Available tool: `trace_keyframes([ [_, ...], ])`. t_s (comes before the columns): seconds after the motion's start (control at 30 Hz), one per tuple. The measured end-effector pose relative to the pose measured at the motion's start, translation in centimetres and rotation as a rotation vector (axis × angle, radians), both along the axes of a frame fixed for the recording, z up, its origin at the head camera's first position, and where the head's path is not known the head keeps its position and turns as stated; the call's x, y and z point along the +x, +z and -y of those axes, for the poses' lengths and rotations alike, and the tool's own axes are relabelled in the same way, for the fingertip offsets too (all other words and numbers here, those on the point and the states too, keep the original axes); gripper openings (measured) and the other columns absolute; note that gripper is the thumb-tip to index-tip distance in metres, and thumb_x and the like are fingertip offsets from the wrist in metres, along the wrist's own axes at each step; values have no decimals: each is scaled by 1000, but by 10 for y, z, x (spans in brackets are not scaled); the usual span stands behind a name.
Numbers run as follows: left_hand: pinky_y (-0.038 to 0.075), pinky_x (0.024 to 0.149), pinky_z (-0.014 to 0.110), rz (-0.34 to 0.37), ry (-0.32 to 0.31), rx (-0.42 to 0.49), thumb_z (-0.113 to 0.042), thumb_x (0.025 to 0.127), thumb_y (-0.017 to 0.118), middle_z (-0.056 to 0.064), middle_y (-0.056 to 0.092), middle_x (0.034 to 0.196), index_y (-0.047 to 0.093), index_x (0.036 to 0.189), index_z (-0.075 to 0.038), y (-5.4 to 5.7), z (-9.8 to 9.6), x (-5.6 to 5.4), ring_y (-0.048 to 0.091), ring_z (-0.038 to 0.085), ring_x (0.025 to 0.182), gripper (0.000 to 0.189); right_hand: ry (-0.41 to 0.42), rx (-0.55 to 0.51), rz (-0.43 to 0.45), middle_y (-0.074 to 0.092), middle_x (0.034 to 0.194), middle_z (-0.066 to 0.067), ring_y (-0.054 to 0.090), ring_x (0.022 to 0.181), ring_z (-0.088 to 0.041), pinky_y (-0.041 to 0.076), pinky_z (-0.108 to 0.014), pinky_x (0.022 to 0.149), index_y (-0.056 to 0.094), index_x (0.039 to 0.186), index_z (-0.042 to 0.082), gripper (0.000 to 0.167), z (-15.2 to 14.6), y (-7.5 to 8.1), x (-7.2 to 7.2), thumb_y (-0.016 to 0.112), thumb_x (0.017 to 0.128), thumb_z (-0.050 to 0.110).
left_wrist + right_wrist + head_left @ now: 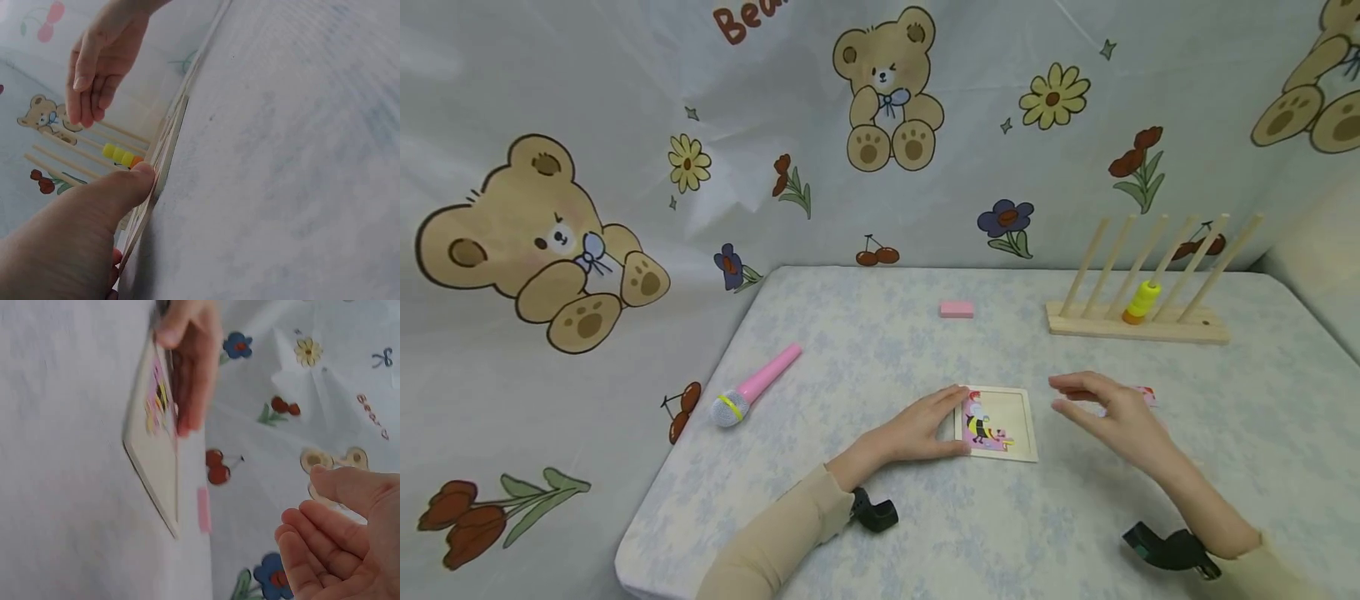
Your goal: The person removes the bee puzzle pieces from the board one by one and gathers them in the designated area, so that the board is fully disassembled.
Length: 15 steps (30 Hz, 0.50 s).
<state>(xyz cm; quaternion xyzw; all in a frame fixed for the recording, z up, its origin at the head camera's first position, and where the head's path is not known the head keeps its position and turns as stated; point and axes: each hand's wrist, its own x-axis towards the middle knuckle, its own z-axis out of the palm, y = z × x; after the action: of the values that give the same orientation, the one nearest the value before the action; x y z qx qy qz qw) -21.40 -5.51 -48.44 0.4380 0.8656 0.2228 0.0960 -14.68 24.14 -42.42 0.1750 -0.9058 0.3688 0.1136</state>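
Observation:
A square wooden puzzle board [1015, 423] lies on the table, with pink picture pieces [983, 425] showing a bee along its left side. My left hand [917, 425] holds the board by its left side, thumb at the near corner and fingers at the far one. The left wrist view shows the thumb [128, 190] pressed against the board's edge. To the right of the board my right hand [1116, 417] hovers with nothing in it, fingers loosely bent and thumb apart. Partly hidden behind this hand is a small pink-and-red piece [1147, 396].
A pink toy microphone [771, 373] lies at the left. Toward the back sits a pink block [957, 310]. At the back right stands a wooden peg rack [1180, 332] with yellow and orange beads [1142, 302] on one peg. A bear-print cloth [925, 217] hangs behind the table.

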Motion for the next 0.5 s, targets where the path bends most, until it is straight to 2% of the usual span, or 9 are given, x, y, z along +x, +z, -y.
trace_keyframes([
  [0.1, 20, 110, 29, -18, 4, 9, -45, 91, 58, 10, 24, 153, 20, 151, -5, -1, -1, -1, 18, 18, 140, 81, 112, -36, 81, 65, 110, -3, 63, 95, -23, 52, -43, 80, 66, 114, 6, 29, 24, -12, -1, 69, 88, 19],
  [0.17, 20, 110, 30, -18, 6, 15, -45, 91, 59, 10, 24, 153, 21, 150, -5, -3, -1, -1, 19, 19, 140, 81, 172, -65, 136, 66, 108, -3, 63, 94, -20, 52, -40, 80, 67, 113, 5, 28, 36, -21, 0, 69, 88, 19],
  [0.27, 20, 110, 30, -16, 10, 23, -46, 90, 60, 10, 25, 153, 22, 150, -5, -6, -2, -1, 20, 18, 139, 82, 219, -85, 175, 66, 107, -3, 62, 94, -16, 52, -35, 81, 67, 112, 5, 27, 46, -32, 1, 69, 88, 18],
  [0.37, 21, 110, 30, -23, 14, 25, -46, 90, 61, 9, 26, 152, 22, 150, -5, -7, -2, -1, 19, 18, 139, 82, 232, -50, 116, 66, 106, -1, 61, 96, -15, 51, -35, 82, 67, 112, 7, 29, 49, -41, 0, 72, 86, 17],
  [0.5, 21, 110, 30, -34, 14, 28, -46, 90, 60, 9, 26, 152, 23, 150, -5, -6, -2, 0, 19, 18, 139, 82, 233, 32, -50, 66, 105, 1, 60, 99, -16, 49, -31, 86, 67, 112, 6, 34, 50, -52, -1, 77, 79, 11],
])
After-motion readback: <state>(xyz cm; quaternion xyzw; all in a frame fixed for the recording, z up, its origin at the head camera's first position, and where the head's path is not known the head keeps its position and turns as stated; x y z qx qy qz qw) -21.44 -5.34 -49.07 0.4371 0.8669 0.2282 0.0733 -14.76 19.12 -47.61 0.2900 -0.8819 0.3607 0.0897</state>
